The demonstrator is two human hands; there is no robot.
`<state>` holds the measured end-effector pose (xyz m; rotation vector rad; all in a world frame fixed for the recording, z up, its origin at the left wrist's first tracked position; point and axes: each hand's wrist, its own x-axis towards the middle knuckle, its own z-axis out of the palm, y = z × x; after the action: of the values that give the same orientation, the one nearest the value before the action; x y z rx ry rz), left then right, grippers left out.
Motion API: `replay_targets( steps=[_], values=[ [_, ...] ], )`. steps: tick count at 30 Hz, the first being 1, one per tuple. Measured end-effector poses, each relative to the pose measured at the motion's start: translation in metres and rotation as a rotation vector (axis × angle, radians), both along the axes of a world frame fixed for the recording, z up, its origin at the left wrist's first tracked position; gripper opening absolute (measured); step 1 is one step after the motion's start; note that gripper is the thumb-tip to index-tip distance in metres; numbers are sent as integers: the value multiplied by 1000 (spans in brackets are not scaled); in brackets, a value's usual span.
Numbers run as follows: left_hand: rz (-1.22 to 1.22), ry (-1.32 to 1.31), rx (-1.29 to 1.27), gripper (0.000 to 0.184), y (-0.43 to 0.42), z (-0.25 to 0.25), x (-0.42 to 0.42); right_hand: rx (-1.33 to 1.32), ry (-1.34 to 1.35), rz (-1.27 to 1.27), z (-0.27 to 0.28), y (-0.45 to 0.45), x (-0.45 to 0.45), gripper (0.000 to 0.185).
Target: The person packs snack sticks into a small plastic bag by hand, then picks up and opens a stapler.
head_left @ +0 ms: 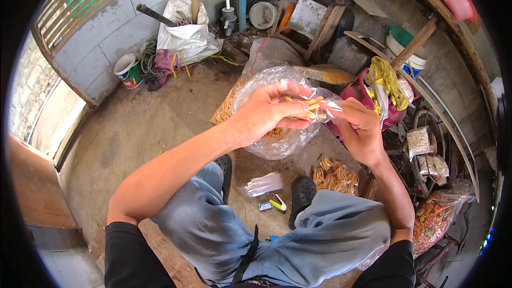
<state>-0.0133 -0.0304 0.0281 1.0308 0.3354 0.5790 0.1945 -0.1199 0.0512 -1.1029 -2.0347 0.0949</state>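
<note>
My left hand (272,109) holds a small clear plastic bag with pale brown snack sticks (306,108) in it. The fingers of my right hand (358,122) pinch the bag's open-looking end, to the right of the sticks. Below both hands lies a large clear plastic bag (280,146) with more snack sticks inside, partly hidden by my left hand. Filled snack packs (336,176) rest on the floor beyond my right knee. Between my shoes are a stack of flat clear bags (264,184), a small blue-and-white box (265,206) and a green-and-white stapler-like tool (278,202).
A white sack (186,37) and a paint bucket (128,70) stand by the left wall. At the right are a pink gas cylinder (394,114) with a yellow cloth (386,82), hanging packs (421,143) and a bag of colourful snacks (437,218).
</note>
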Motion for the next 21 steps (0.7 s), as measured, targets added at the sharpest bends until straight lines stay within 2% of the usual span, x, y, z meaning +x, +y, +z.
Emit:
replay_targets(
  steps=[4, 6, 10, 13, 15, 21],
  values=[
    [3, -56, 25, 25, 4, -5, -1, -117, -21, -10, 4, -5, 4, 37],
    [28, -48, 51, 26, 3, -4, 0, -226, 212, -76, 3, -8, 4, 37],
    [20, -26, 80, 27, 3, -1, -1, -165, 169, -50, 0, -6, 5, 36],
    [22, -16, 72, 31, 4, -4, -1, -217, 161, 15, -7, -6, 6, 37],
    [53, 19, 109, 35, 5, -2, -1, -386, 253, 75, -8, -7, 9, 39],
    [88, 114, 178, 35, 7, 3, -5, -380, 208, 133, -4, -3, -1, 47]
  ],
)
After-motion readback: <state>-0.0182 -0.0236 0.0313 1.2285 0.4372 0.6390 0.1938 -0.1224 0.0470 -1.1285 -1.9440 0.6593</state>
